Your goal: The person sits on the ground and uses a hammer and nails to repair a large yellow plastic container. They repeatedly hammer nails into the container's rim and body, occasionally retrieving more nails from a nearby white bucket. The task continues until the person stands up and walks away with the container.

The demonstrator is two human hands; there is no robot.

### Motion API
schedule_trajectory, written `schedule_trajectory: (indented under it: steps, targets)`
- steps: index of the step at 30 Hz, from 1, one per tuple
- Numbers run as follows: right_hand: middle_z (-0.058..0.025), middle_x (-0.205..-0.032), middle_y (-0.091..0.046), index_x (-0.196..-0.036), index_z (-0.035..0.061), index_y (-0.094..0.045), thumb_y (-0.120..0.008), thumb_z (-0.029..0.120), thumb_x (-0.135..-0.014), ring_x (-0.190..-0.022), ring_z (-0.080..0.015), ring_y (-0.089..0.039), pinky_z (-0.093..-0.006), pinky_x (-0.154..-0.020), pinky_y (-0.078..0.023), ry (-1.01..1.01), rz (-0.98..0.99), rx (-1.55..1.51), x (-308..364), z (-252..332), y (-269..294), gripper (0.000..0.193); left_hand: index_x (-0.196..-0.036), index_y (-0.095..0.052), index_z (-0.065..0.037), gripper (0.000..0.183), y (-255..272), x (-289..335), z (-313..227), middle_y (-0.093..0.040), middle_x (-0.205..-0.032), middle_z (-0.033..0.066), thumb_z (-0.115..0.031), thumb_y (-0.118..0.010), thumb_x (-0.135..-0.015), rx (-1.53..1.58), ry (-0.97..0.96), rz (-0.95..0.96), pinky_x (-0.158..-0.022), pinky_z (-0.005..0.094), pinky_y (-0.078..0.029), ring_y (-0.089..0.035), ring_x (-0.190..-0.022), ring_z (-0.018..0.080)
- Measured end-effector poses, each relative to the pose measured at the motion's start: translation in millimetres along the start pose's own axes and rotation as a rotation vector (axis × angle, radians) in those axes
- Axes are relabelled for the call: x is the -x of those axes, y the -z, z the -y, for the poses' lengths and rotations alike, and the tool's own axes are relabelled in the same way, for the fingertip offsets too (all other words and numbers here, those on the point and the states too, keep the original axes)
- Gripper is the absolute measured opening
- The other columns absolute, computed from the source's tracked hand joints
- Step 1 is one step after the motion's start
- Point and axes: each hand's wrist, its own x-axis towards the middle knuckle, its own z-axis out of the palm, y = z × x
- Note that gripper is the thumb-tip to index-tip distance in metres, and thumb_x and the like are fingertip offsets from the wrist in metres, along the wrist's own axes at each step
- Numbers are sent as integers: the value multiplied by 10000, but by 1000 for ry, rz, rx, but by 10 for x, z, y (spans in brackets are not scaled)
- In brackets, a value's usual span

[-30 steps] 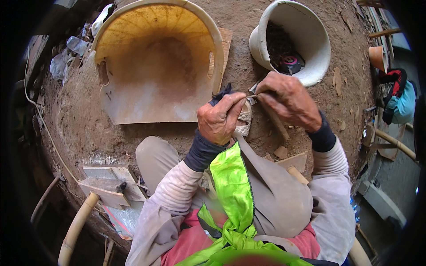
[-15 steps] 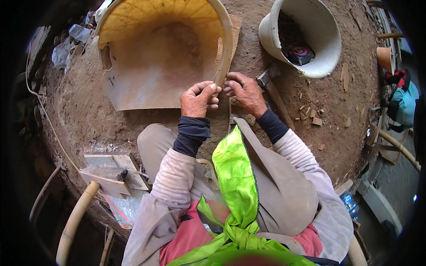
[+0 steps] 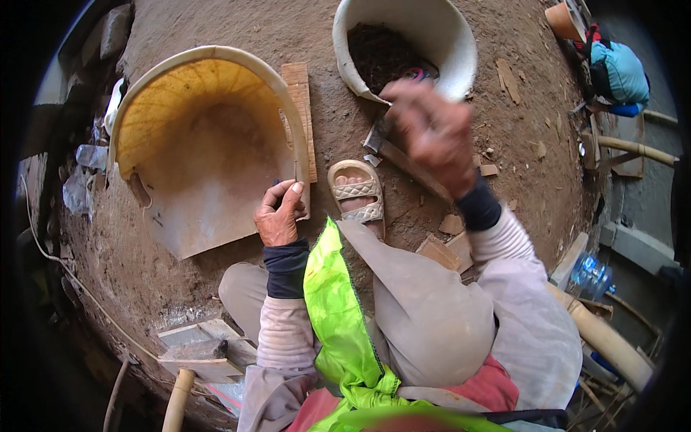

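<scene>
My left hand [image 3: 279, 214] is closed in a pinch on a thin nail [image 3: 296, 170], which points up beside the right rim of a cut-open yellowish plastic tub [image 3: 205, 223]. The tub lies tilted on the ground with its hollow facing up. My right hand [image 3: 430, 137] is smeared by motion above a hammer [image 3: 414, 167], near the lip of a white bucket [image 3: 455, 50]; its fingers cannot be made out. Inside the bucket lie a dark tangled mass [image 3: 381, 54] and a round item with a pink ring, partly hidden by the hand.
A wooden strip [image 3: 299, 83] sticks out behind the tub. My sandalled foot [image 3: 358, 191] rests between tub and hammer. Wood offcuts [image 3: 440, 250] lie by my right knee. Boards [image 3: 205, 351] and a bamboo pole [image 3: 178, 399] stand at lower left, a water bottle [image 3: 592, 276] at right.
My right hand has left my left hand and moved right, toward the bucket and hammer. The left hand keeps its pinch. The view has shifted, bringing my sandalled foot into sight.
</scene>
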Motion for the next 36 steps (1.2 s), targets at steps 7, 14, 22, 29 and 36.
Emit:
schedule_trajectory:
  steps: [7, 14, 22, 29, 36]
  targets:
    - [-126, -962, -738, -1020, 100, -731, -617, 169, -865, -911, -371, -704, -456, -833, -577, 327, 359, 449, -1351, -2025, 391, 204, -1037, -737, -2, 192, -284, -6, 72, -718, -839, 40, -116, -804, -897, -163, -49, 139, -521, 230, -472, -577, -626, 68]
    - [-154, -1004, -750, -1102, 144, -775, -634, 107, -825, -935, -377, -713, -469, -858, -583, 303, 790, 656, -1631, -2223, -157, 313, -966, -790, -50, 169, -983, -21, 233, -762, -813, 135, -191, -761, -878, -572, -446, 102, -733, 325, -565, -739, -768, 188]
    - [-188, -1022, -743, -1028, 113, -748, -586, 175, -873, -981, -369, -718, -487, -845, -583, 243, 965, 1126, -1776, -2051, 167, 233, -952, -804, -129, 214, -1129, -417, 617, -765, -896, 174, -300, -734, -843, -715, -314, 94, -830, 448, -574, -742, -844, 371]
    - [-202, -1041, -731, -1025, 90, -722, -656, 276, -876, -983, -376, -707, -491, -828, -577, 62, 674, 763, -1659, -2213, -49, 247, -987, -800, -51, 253, -1152, -468, 756, -762, -807, 149, -254, -764, -840, -671, -235, 107, -725, 364, -591, -751, -739, 224]
    - [-249, -932, -710, -927, 41, -728, -649, 266, -881, -875, -445, -687, -520, -814, -563, 449, 648, 792, -1583, -3136, -157, 243, -979, -806, -91, 259, -1250, -383, 685, -760, -842, 181, -299, -751, -835, -659, -204, 162, -787, 412, -580, -746, -801, 313]
